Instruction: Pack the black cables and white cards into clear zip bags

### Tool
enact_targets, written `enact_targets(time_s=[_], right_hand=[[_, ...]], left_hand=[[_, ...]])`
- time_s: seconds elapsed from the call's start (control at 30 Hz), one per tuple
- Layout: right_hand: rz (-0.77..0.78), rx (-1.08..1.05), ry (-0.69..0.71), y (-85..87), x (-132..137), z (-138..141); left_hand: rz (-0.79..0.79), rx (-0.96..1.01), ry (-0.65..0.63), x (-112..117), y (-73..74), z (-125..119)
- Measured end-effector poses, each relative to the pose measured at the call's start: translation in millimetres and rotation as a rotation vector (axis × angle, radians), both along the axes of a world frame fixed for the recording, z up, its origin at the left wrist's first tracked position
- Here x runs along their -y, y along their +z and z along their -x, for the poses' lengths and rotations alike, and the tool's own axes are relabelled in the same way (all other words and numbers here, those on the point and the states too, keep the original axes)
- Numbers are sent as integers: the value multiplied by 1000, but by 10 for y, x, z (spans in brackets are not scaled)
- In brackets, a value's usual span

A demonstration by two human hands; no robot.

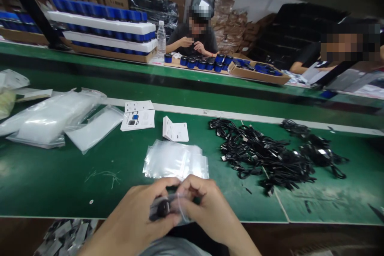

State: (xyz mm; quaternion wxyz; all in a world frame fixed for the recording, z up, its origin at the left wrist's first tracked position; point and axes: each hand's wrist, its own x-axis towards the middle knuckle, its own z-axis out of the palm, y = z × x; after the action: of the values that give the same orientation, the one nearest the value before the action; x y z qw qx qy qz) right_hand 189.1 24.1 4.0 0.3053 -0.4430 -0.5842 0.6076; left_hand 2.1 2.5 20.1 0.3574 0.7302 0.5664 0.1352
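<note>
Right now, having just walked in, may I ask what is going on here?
The person's left hand and right hand work a small black item in a clear plastic bag over a green workbench. Clear bags lie just ahead, black cables to the right. Across the bench, a co-worker sits at trays of blue-capped items.
</note>
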Motion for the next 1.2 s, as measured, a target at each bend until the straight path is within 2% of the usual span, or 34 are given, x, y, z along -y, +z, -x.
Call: enact_targets(time_s=[0.07, 0.13, 0.23, 0.3, 0.4, 0.5, 0.67, 0.87, 1.2], right_hand=[[58, -123, -41, 22, -3, -25], [75, -176, -42, 32, 5, -54], [28, -77, -61, 15, 29, -72], [15, -31, -120, -11, 36, -64], [-14, -28, -161, -40, 24, -57], [-76, 4, -155, -41, 4, -76], [-138, 22, -162, -7, -9, -112], [-268, 72, -179, 28, 13, -105], [-182, 25, -153, -45, -2, -52]], left_hand=[[63, 57, 68, -34, 4, -68], [22, 113, 162, -34, -34, -133], [-30, 235, 252, -4, -117, -192], [1, 340, 304, 12, -150, -210], [47, 507, 434, 18, -152, -212], [33, 537, 518, 13, -130, -188], [27, 560, 505, 21, -121, -153], [-126, 570, 498, 33, -136, -171], [-93, 599, 582, 17, -183, -201]])
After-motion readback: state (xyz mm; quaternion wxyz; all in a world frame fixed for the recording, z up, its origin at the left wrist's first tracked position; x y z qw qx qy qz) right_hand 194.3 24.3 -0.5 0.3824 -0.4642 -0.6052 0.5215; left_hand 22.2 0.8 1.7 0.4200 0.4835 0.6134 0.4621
